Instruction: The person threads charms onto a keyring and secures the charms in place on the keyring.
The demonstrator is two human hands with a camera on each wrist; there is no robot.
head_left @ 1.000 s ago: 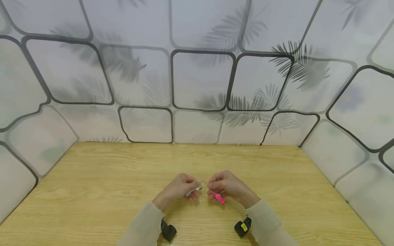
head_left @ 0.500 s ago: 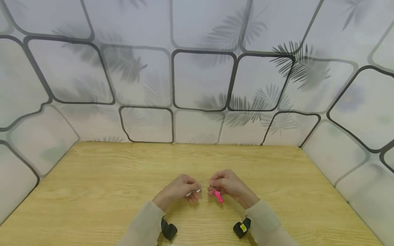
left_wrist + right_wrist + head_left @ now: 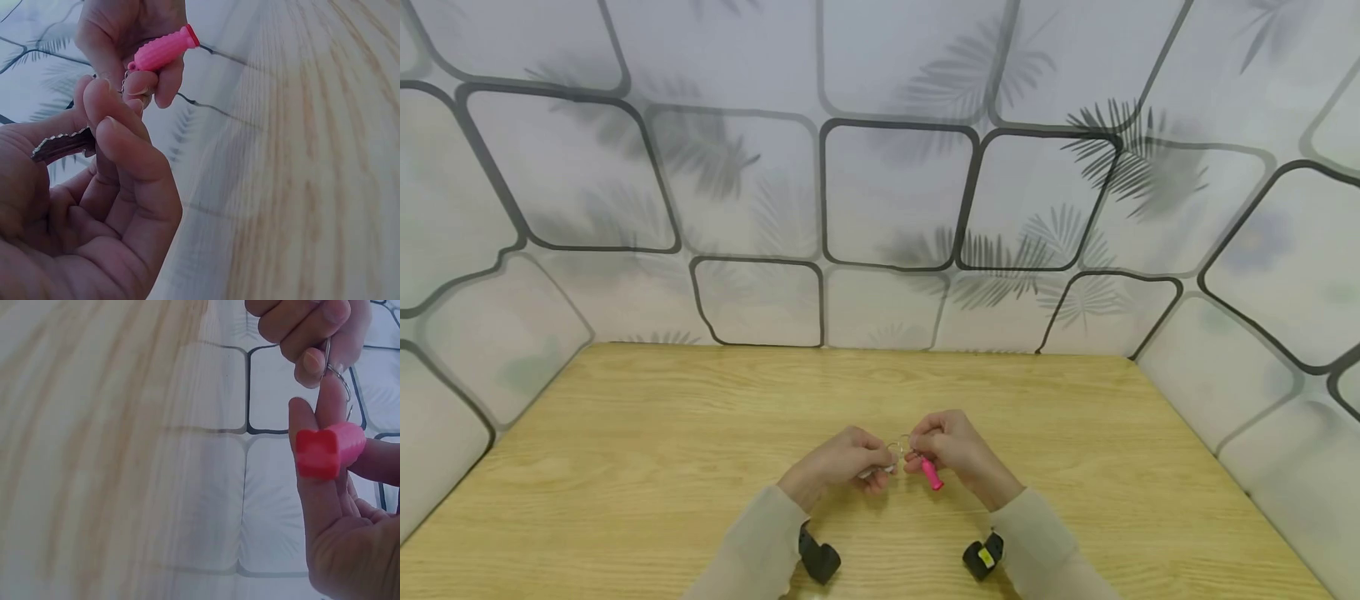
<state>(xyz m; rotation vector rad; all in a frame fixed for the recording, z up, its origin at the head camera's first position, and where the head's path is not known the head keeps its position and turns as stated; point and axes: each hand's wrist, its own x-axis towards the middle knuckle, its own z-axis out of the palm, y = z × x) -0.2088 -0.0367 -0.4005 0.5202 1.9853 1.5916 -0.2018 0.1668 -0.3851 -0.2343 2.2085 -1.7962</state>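
Note:
Above the table, my left hand [image 3: 842,462] grips a key [image 3: 61,145], whose toothed blade shows between thumb and fingers in the left wrist view. A thin metal ring [image 3: 339,381] sticks out from its fingertips. Just to the right, my right hand [image 3: 961,457] pinches the metal fittings of a bright pink bottle-shaped keychain charm [image 3: 932,474]. The charm hangs below the fingertips by a short chain and has a bumpy surface in the left wrist view. Between the two hands, the rings are close together; whether they are linked is too small to tell.
A light wood-grain table [image 3: 700,417] lies under both hands. Pale patterned panels [image 3: 895,200] stand around its back and sides. Each wrist carries a black camera, such as the one on the left wrist [image 3: 819,560].
My left hand has shifted slightly right, and the right hand slightly up and left. The pink charm has swung a little up and left. Both hands keep their hold.

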